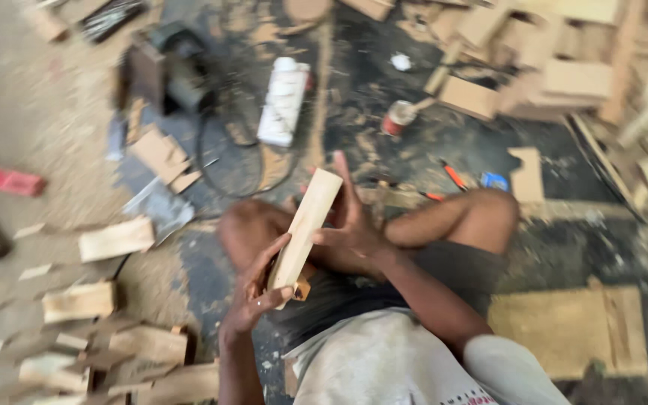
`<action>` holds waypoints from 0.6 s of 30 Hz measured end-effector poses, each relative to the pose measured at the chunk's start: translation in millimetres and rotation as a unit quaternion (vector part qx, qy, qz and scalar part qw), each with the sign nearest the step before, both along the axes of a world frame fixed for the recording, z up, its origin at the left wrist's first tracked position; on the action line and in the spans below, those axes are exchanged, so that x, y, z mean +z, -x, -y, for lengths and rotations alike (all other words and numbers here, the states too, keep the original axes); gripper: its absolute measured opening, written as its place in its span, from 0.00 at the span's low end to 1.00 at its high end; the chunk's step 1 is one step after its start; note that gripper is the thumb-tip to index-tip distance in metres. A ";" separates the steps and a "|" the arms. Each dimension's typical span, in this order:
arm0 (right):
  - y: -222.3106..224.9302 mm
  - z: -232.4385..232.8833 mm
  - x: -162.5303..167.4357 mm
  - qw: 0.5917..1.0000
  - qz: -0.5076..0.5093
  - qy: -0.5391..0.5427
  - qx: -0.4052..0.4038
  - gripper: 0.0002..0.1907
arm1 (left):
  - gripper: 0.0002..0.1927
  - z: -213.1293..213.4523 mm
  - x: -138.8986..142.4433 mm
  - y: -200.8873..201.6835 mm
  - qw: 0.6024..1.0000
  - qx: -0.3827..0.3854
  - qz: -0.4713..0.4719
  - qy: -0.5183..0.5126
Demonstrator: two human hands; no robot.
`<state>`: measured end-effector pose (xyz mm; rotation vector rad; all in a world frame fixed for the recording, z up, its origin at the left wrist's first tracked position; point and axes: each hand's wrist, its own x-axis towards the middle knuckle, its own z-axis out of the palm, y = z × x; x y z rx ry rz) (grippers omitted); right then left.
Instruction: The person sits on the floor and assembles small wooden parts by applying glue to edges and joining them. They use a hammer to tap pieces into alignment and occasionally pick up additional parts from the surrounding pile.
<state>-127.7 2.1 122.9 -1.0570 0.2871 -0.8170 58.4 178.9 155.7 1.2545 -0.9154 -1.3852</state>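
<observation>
floor (pixel 31 127): sawdust on the left, dark patches in the middle, the whole view blurred.
red bar (pixel 1 178): lies at the floor's left edge.
offcuts (pixel 114 238): pale wood blocks scattered over the lower left corner.
power tool (pixel 170 67): dark, near the top edge, its cord looping beside a white bottle (pixel 284 101).
left hand (pixel 253 289): fingers curled round the lower end of the wood strip, gripping it.
wood strip (pixel 305 225): pale, flat, tilted with its top end to the right, held over the person's lap, between both hands.
right hand (pixel 350 225): open, fingers spread upward, palm pressed against the strip's right side.
wood stack (pixel 564 67): boards piled in the top right corner.
board (pixel 571 326): flat on the floor by the right edge.
</observation>
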 end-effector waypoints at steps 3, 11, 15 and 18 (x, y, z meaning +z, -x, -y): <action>16.3 2.8 1.7 0.998 -0.007 -0.018 -0.068 0.69 | 0.47 21.6 -0.3 6.7 0.996 -0.083 -0.011 -0.028; 57.3 17.7 -59.8 0.944 -0.103 -0.186 -0.250 0.50 | 0.48 81.8 5.6 41.3 0.955 -0.216 0.195 0.059; 67.6 26.0 -82.2 0.927 -0.101 -0.219 -0.288 0.48 | 0.43 103.1 1.9 64.8 0.909 -0.197 0.365 -0.051; 82.5 46.0 -97.2 0.917 -0.090 -0.279 -0.272 0.46 | 0.39 118.1 -20.6 66.8 0.874 -0.200 0.432 -0.097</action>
